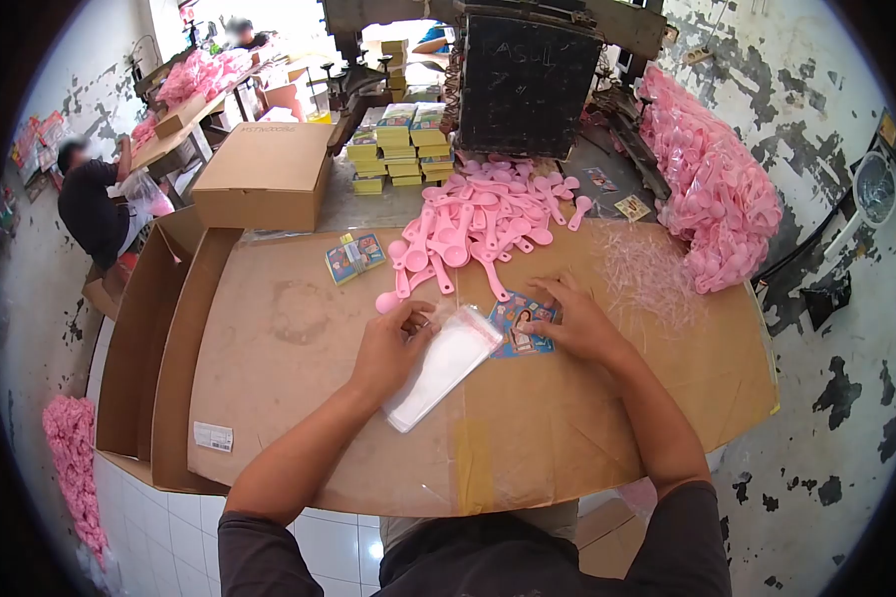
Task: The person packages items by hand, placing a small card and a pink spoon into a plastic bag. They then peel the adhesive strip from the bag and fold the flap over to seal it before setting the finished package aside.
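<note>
My left hand [393, 348] is closed at the upper left edge of a stack of clear plastic bags [438, 373], its fingertips pinched on a bag. The bags lie slanted on the cardboard surface, with a reddish strip along their top end. My right hand [582, 323] has its thumb and fingers on a blue printed card [516, 323] with a picture on it; the hand hides the card's right side. Just beyond both hands spreads a heap of pink plastic spoons [478, 219]. A banded bundle of cards [354, 259] lies ahead of my left hand.
A closed carton [264, 169] and stacked card bundles [398, 144] stand at the back. A dark machine [528, 85] rises behind the spoons. Bagged pink spoons [712, 189] and plastic shreds [647, 269] are on the right. An opened carton [134, 348] borders the left; another person [95, 204] works beyond.
</note>
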A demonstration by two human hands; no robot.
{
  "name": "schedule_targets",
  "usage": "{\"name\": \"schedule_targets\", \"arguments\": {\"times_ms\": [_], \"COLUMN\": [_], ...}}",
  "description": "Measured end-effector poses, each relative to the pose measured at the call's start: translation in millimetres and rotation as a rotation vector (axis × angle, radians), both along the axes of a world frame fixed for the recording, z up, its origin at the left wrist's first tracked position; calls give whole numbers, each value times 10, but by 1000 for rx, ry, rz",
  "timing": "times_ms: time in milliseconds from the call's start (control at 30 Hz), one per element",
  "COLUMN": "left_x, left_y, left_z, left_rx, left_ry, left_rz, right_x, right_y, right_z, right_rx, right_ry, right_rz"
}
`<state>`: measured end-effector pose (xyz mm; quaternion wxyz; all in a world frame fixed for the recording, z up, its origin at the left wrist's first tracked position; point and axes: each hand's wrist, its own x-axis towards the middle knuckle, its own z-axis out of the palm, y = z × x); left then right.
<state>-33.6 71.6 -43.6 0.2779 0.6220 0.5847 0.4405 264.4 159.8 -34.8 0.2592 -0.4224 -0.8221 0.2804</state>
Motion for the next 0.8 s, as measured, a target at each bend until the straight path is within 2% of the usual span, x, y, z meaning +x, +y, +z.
{"name": "schedule_targets", "arguments": {"times_ms": [133,267,333,367,433,467,533,667,800], "left_x": [-27,-28,-46,-28,20,27,33,68,77], "left_y": [-18,21,42,36,-4,-9,-21,-27,-66], "left_z": [12,-87,-76,-74,-73,-39,42,-48,-27], "left_rx": [-57,242,334,209,-47,-97,-197,-184,-178], "left_ry": [79,67,71,-125,-515,-553,-631,-625,-573], "left_rz": [-10,-72,-160,-194,-247,-269,-311,-317,-326], "right_x": [34,89,115,105,21,-24,-92,-253,-334], "right_y": [-25,18,18,23,-55,-90,-109,-257,-276], "right_z": [-54,-55,-99,-111,47,102,70,136,21], "right_rx": [160,153,286,355,52,-101,-121,-333,-345], "right_ry": [-129,-123,-114,-107,149,276,410,532,676], "right_rz": [-23,26,41,51,52,53,73,25,44]}}
